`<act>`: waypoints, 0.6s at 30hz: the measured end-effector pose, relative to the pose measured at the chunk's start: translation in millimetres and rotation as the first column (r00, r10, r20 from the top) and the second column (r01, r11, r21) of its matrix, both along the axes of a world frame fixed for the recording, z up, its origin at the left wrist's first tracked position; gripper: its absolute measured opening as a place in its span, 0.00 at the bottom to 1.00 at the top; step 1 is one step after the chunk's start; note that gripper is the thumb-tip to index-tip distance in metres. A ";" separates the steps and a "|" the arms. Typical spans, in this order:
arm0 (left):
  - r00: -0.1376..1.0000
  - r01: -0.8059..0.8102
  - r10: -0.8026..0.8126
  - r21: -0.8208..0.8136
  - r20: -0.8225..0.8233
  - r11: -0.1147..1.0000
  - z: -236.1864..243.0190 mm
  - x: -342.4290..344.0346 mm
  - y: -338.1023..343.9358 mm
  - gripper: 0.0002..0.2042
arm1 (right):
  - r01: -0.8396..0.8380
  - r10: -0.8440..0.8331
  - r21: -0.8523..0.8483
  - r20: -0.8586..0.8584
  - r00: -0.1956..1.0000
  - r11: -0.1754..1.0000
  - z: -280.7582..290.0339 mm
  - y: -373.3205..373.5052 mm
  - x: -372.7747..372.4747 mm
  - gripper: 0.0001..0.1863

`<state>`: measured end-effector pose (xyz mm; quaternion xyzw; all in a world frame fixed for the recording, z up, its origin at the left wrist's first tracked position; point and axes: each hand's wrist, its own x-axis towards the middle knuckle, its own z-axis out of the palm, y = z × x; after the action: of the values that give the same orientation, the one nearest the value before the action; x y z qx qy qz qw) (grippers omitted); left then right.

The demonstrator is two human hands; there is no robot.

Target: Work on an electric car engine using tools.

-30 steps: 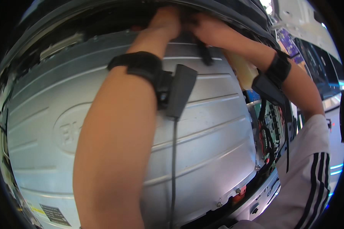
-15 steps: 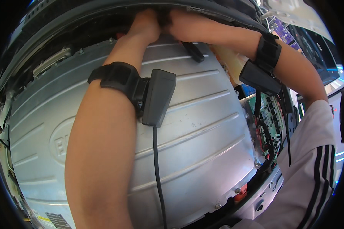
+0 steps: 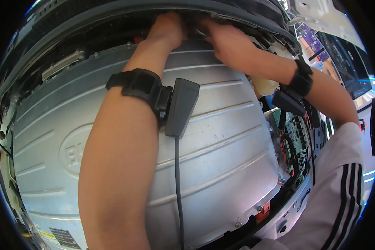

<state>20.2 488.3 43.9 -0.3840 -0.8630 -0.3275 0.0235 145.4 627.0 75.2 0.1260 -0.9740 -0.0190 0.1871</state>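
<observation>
Both my arms reach across a large silver ribbed metal cover point(image 3: 212, 146) to the dark gap behind its far edge. My left hand point(image 3: 169, 30) is bent down into that gap, its fingers hidden behind the wrist and in shadow. Just to its right is my right hand point(image 3: 227, 39), above the far edge of the cover, its fingers blurred and pointing toward the left hand. A small shiny glint lies by those fingertips; what it belongs to is too dark to make out.
A black trim rim point(image 3: 125, 16) arches over the gap. On the right are a yellowish translucent tank point(image 3: 264, 86), an exposed green circuit board point(image 3: 298, 133) with wires, and a red connector point(image 3: 262, 211). Bolts line the cover's edge. Strapped black boxes point(image 3: 182, 108) ride on my forearms, one trailing a cable.
My right hand has shifted to the right and opened a wider gap from the left hand. The black handle that stuck out below it no longer shows. My left arm has moved slightly right.
</observation>
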 end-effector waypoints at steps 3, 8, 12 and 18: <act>0.991 -0.125 0.126 0.028 -0.037 0.992 -1.3 -0.8 -0.9 0.08 | 0.077 -0.080 0.055 0.061 0.995 0.996 28.1 -11.8 40.0 0.23; 0.984 -0.152 0.152 0.013 -0.091 0.988 10.2 13.5 13.4 0.10 | 0.116 -0.079 -0.133 0.255 0.964 0.984 110.4 -20.5 147.1 0.21; 0.970 -0.195 0.176 -0.103 -0.170 0.975 -0.7 3.7 -16.2 0.11 | 0.145 -0.122 -0.167 0.140 0.983 0.975 125.8 6.8 261.3 0.24; 0.993 -0.076 0.071 -0.053 -0.092 0.996 5.5 12.5 10.7 0.10 | 0.703 -0.721 -0.164 -0.184 0.668 0.692 54.1 23.5 515.1 0.19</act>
<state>32.7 498.9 49.4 -0.3668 -0.8835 -0.2843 0.0636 660.5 650.6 129.3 -0.2749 -0.9165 -0.0668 0.2829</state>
